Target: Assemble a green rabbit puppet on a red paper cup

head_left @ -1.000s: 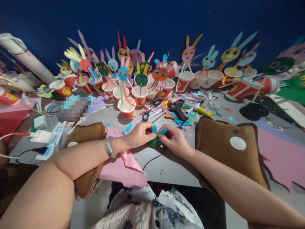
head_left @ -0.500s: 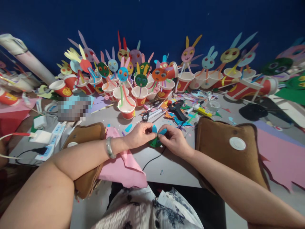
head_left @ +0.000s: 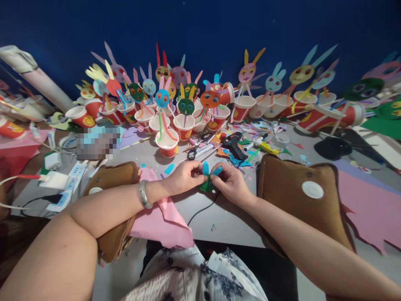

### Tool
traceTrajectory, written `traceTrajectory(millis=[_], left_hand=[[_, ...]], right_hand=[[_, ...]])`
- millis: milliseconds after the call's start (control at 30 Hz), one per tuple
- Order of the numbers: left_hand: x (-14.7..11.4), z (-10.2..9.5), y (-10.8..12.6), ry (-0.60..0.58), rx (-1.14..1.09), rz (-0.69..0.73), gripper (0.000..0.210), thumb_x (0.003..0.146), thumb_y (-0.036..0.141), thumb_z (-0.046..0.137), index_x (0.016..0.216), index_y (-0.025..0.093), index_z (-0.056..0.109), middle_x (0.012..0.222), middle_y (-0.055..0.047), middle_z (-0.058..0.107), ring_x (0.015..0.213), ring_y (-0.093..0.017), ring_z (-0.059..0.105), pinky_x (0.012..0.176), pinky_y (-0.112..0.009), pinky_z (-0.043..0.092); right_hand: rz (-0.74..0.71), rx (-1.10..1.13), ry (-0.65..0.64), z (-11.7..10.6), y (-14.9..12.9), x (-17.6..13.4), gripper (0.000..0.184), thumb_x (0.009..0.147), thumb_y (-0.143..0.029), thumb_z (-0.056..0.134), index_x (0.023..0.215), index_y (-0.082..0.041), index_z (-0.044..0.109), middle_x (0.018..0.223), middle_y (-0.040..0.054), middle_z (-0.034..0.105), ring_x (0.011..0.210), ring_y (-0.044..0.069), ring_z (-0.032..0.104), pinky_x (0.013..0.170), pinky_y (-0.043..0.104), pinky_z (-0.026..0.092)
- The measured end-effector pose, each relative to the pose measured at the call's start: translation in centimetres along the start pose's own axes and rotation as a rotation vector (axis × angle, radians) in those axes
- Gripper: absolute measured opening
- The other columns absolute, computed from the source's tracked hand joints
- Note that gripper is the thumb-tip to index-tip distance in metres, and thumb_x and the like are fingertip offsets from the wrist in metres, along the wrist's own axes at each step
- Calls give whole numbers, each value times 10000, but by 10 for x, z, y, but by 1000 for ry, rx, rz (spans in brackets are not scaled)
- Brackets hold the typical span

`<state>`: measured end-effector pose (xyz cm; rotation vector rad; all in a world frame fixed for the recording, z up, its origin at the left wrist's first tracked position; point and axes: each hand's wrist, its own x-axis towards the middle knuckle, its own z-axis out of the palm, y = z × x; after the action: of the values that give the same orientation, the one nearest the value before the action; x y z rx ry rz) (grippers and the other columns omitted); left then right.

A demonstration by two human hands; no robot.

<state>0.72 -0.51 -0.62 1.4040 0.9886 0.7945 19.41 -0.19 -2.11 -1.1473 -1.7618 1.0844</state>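
Between my two hands is a green paper rabbit face [head_left: 207, 186] with blue paper ears [head_left: 215, 171] at its top. My left hand [head_left: 187, 177] pinches its left side near the base of one ear. On the other side, my right hand [head_left: 231, 184] is closed on the face by the second ear. My fingertips cover part of the join between ears and face. Just beyond my hands lie scissors [head_left: 191, 154] and a black glue gun [head_left: 234, 145] among paper scraps.
Paper cups [head_left: 167, 144] with rabbit faces on straws line the back of the table. Brown cushion-like pads [head_left: 297, 196] flank my arms. Pink paper [head_left: 163, 234] hangs over the front edge. A power strip [head_left: 67, 188] with cables sits at left; a black cable [head_left: 202, 208] runs below my hands.
The green face with its blue ears has shifted slightly to the right between my fingers. Both hands keep their pinch and have barely moved.
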Motion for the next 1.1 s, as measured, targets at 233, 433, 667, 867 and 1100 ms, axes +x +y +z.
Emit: traceTrajectory(millis=[233,433,667,867,1100], left_hand=[[0,-4,0,52,67,-23,133,715,245,637,743,158,541,634,46,503,568,-72,466,512,-189,374],[1,-4,1,71,100,-28,102,716,226,621,722,155,547,632,38,523,576,-79,488,522,-196,379],[1,-5,5,100,54,-21,91,719,208,621,710,167,540,585,56,507,549,-78,475,531,-203,389],[0,-4,7,125,24,1,81,723,178,620,689,165,547,596,55,529,576,-83,498,582,-215,424],[0,-5,8,136,36,-7,72,732,196,604,699,170,545,583,57,518,550,-83,487,544,-211,399]], right_hand=[[11,-19,4,0,3,0,25,754,-224,574,741,-206,563,636,-20,571,587,128,509,566,258,410],[29,-5,4,0,4,-1,66,763,-249,586,737,-203,545,639,-19,552,587,125,495,551,255,403],[33,2,-10,1,11,-2,110,773,-281,611,756,-203,535,659,-23,531,597,118,476,551,249,398],[63,16,19,1,7,-2,112,786,-293,605,762,-203,542,628,-28,518,556,110,448,508,239,371],[41,-4,35,0,6,0,128,795,-291,584,720,-213,516,635,-18,510,579,121,453,520,246,381]])
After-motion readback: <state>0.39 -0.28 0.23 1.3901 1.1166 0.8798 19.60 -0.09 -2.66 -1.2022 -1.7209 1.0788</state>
